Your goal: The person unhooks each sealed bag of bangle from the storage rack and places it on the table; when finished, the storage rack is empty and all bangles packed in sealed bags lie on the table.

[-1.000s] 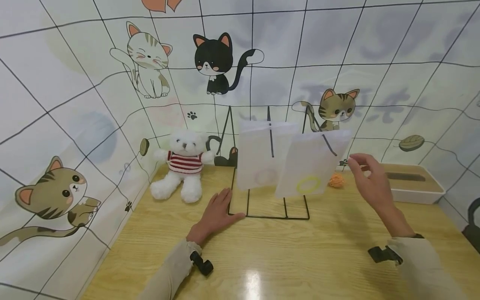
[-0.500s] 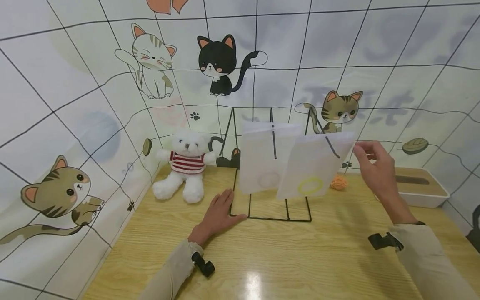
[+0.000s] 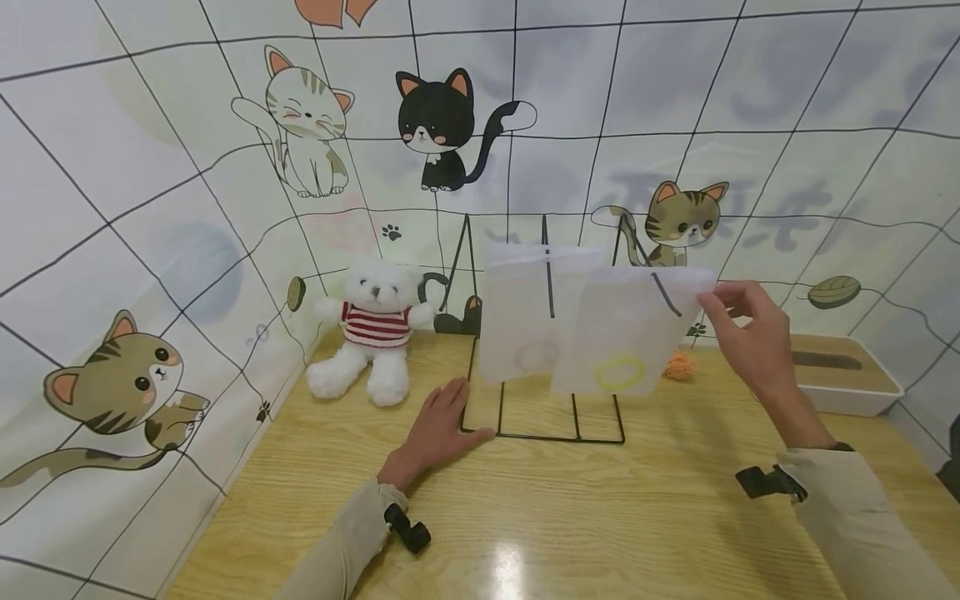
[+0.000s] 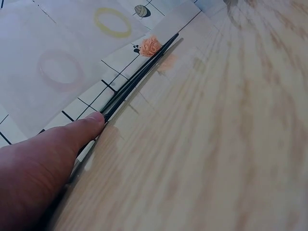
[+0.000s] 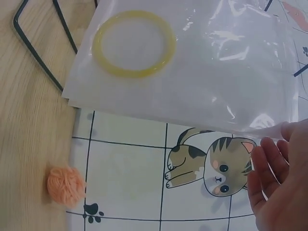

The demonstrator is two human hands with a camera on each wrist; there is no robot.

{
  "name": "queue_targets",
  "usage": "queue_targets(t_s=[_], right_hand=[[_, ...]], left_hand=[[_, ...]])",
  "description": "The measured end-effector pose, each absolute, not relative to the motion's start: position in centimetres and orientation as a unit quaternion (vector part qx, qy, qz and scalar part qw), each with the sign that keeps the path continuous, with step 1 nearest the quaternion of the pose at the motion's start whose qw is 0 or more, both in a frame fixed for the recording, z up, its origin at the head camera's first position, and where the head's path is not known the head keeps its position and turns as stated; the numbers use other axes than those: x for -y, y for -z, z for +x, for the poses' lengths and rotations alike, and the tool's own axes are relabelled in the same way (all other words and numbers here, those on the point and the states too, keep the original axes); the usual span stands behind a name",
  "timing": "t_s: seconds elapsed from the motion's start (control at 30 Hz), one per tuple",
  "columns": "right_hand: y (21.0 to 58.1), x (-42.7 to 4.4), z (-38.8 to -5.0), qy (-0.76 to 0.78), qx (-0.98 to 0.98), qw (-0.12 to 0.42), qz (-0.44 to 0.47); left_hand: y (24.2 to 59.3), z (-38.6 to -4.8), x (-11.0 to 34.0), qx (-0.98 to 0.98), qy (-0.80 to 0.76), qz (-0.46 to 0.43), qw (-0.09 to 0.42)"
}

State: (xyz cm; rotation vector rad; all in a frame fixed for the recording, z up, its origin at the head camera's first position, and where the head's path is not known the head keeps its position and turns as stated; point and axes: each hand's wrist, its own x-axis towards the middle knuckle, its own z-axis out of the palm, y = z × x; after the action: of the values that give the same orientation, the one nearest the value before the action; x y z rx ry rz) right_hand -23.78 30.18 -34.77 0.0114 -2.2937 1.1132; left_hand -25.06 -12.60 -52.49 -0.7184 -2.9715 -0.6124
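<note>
Right hand (image 3: 752,346) pinches the yellow-ringed bag (image 3: 618,329) at its corner, seemingly to adjust it; outstretched left hand (image 3: 433,433) touches the rack (image 3: 540,437); gentle sliding seems needed.

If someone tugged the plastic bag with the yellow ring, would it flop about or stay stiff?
The bag is probably light and floppy, since it looks like thin, cloudy film. Its shiny surface may be slippery. With the right hand pinching an upper corner and the yellow ring showing near the bottom, the lower end might swing.
</note>
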Motion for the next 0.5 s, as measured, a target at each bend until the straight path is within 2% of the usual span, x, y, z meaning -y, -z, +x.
queue_targets(t_s=[0.27, 0.5], right_hand=[[34.53, -30.99, -24.05, -0.51, 0.816, 0.269, 0.044], [34.37, -31.06, -23.73, -0.509, 0.824, 0.241, 0.062]], left_hand=[[52.69, -25.16, 12.57, 0.954, 0.193, -0.228, 0.017], [52.52, -25.06, 12.54, 0.953, 0.199, -0.229, 0.018]])
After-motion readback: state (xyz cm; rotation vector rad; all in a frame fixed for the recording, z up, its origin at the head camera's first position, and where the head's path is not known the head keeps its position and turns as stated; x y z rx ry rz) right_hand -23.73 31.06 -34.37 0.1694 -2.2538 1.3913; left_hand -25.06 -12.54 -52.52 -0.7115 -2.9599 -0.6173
